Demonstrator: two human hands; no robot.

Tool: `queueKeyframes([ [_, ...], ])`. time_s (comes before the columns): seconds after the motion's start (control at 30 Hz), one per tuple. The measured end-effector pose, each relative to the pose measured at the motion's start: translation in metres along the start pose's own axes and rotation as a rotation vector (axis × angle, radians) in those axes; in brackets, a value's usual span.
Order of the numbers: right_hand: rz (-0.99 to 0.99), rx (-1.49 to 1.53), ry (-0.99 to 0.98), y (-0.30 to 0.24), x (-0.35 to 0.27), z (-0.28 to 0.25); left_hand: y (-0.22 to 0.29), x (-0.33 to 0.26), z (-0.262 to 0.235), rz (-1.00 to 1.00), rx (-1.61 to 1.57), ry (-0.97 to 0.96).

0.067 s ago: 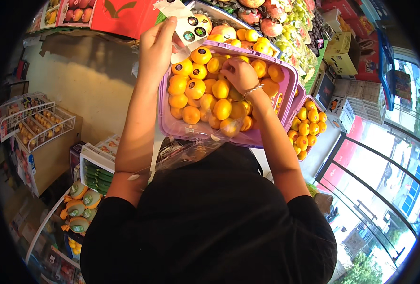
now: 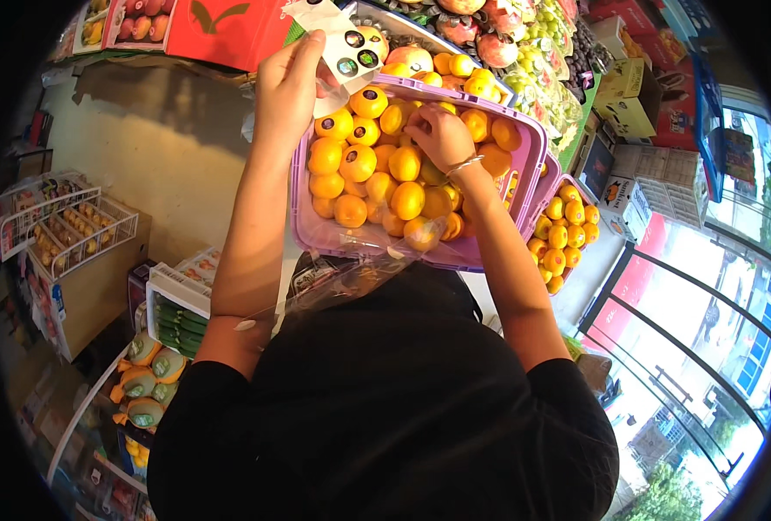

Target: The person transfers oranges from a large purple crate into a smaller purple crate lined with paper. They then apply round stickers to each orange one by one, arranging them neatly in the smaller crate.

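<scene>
A purple plastic basket in front of me is full of small oranges. Several at its left side carry dark round stickers. Over the basket's far left corner, my left hand pinches a white sheet of stickers with dark and green rounds on it. My right hand reaches into the far middle of the basket, its fingers bent together against the oranges. What those fingertips hold, if anything, is hidden. Clear plastic wrap hangs over the basket's near edge.
Another basket of oranges stands to the right. Pomegranates and packed green grapes lie beyond. At left are a white wire rack, a box of cucumbers and netted melons. Cartons stand far right.
</scene>
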State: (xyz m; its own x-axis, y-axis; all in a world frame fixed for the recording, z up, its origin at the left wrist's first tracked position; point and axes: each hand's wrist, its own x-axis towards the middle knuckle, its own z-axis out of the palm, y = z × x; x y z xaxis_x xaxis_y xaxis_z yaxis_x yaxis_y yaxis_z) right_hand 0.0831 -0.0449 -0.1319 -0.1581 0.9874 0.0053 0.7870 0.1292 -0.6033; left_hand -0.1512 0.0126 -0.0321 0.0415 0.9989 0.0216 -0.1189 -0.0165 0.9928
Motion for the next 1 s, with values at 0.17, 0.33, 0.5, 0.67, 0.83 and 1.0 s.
queueKeyframes([
  [0.17, 0.026, 0.024, 0.028, 0.004, 0.002, 0.001, -0.003, 0.001, 0.002, 0.029, 0.066, -0.037],
  [0.33, -0.043, -0.058, 0.051, 0.007, 0.004, 0.0, -0.003, 0.001, 0.005, 0.04, 0.098, -0.063],
  [0.5, -0.156, -0.107, 0.051, 0.01, 0.009, -0.007, 0.002, 0.001, 0.012, -0.015, 0.062, -0.148],
  [0.67, -0.1, -0.004, 0.148, -0.024, -0.005, -0.038, 0.004, -0.003, 0.015, -0.084, 0.176, -0.255],
  [0.83, -0.258, 0.242, 0.548, -0.1, -0.022, -0.074, 0.006, -0.006, 0.024, 0.002, 0.25, -0.287],
  [1.0, -0.438, 0.003, 0.462, -0.106, -0.003, -0.087, 0.01, -0.012, 0.031, -0.065, 0.24, -0.309],
])
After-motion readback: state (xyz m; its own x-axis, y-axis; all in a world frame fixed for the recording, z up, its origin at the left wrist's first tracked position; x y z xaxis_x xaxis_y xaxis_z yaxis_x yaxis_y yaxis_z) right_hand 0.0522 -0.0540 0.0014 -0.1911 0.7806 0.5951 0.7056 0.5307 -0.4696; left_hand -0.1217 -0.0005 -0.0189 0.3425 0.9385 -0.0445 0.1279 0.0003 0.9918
